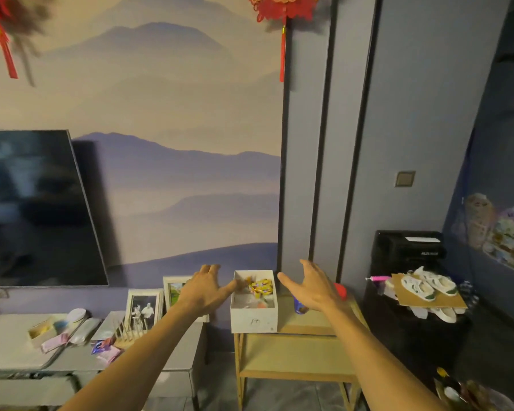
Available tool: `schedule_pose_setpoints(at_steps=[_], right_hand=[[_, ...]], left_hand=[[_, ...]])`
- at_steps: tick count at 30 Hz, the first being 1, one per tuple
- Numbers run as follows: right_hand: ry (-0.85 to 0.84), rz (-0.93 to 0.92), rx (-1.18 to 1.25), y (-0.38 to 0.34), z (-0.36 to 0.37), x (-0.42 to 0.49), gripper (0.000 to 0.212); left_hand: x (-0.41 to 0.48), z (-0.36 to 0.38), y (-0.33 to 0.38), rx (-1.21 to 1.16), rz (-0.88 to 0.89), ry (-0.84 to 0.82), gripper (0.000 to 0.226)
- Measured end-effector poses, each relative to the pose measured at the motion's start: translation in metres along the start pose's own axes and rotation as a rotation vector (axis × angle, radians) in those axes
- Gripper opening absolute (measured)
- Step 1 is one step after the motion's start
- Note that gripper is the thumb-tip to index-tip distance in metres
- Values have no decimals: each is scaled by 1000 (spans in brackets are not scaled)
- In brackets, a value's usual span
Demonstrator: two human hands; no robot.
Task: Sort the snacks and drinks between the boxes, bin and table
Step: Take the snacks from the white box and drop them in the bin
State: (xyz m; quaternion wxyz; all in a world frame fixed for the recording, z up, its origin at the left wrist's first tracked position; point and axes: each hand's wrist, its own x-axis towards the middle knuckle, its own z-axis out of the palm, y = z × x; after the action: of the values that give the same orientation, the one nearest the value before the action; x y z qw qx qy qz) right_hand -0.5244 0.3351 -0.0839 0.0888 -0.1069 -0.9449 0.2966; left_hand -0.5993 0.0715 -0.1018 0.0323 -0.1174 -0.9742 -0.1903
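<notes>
A white open box [254, 320] stands on the left end of a small wooden table [297, 327]. Inside it lie yellow and purple snack packets [261, 286] and some pale wrappers. My left hand [205, 287] hovers just left of the box with fingers spread, empty. My right hand [312, 287] is held open to the right of the box, also empty. Behind my right hand stand a blue drink can [299, 307] and something red [341, 290], both partly hidden.
A grey TV cabinet [172, 366] at left carries photo frames [143, 310], a small open box [42, 332] and loose packets [106, 350]. A TV [36, 209] stands above. A black unit [410, 247] with shoes [428, 287] on cardboard is at right.
</notes>
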Motion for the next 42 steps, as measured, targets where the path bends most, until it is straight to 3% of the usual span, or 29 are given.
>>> schedule_pose_setpoints(at_steps=[2,4,7,13,21,28,33,38,42], right_hand=[[-22,-20,12,2,5,41,75],[-35,-35,21,3,10,83,70],[-57,-32,20,9,29,145,91],[-110,24,-27,30,78,243,100],[-134,138,-45,51,149,361,82],[-266,268,-70,83,226,434,98],[-368,305,-42,121,308,479,82],[-439,233,-112,171,408,519,97],[-463,159,-260,194,452,539,105]], left_hand=[[39,5,-4,17,-22,3,149],[78,12,-8,27,-32,12,125],[129,27,-16,35,-33,3,98],[235,72,-36,14,-62,-74,101],[387,150,-74,-51,-26,-216,118],[471,222,-97,-82,-67,-435,99],[500,296,-113,-110,-129,-504,72],[536,369,-121,-110,-191,-547,64],[554,427,-130,73,-91,-563,47]])
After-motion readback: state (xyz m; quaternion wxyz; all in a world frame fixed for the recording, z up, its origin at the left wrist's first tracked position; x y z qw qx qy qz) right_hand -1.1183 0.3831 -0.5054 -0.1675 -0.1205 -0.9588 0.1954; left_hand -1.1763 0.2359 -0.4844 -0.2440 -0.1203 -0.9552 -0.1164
